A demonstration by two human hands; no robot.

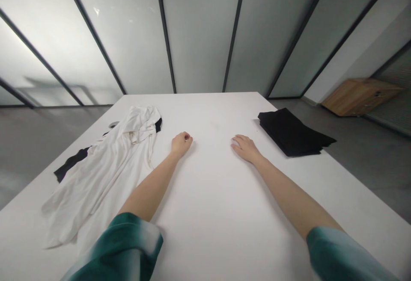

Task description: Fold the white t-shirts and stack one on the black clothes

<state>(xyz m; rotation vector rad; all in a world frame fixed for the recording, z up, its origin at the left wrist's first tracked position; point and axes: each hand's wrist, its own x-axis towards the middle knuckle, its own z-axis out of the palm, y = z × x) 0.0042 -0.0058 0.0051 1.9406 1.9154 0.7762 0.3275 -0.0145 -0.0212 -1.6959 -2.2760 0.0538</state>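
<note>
While both forearms reach fwd over the white worktop [205, 212], the 2 hands sit apart near its mid. L hand [182, 143] is curled into a loose fist, thumb & index bent round to a small ring; can't tell if anything's inside. R hand [244, 147] is open, palm down, fingers a bit spread & slightly bent, at the worktop surface.

White cloth [105, 170] lies on the L side of the worktop, long, loose & wrinkled, bunched at its far end, w/ the near end spread flatter. It's the item nearest L hand, w/ a gap btwn. Black cloth [72, 164] pokes out along its L edge, & a bit of black also shows at its far R edge. A small grey item [113, 124] sits just beside the white cloth's far L side; too small to ID.

Black stack [290, 133], flat folded fabric w/ several layers showing at the edge, lies at the worktop's R edge, nearest R hand but apart from it.

Sleeves [128, 246] are teal & white, ending nr the elbows. Bkgd: frosted panels [199, 33] w/ dark bars, grey floor [321, 116], wood cabinet [356, 97] far R.
</note>
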